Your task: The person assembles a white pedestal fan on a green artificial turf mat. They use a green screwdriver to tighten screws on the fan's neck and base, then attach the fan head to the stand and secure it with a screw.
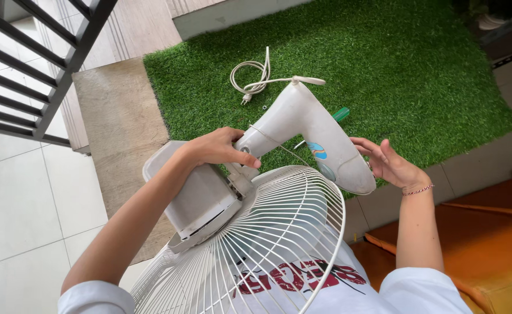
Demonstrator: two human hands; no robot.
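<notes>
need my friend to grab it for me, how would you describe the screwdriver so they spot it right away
Start at the green artificial grass mat. The grey-white fan stand is held over its near edge, the left hand at its neck and the right hand at its base. The screwdriver lies on the grass, poking out behind the stand; unlike the coiled white power cord nearby, it has a translucent green handle.
</notes>
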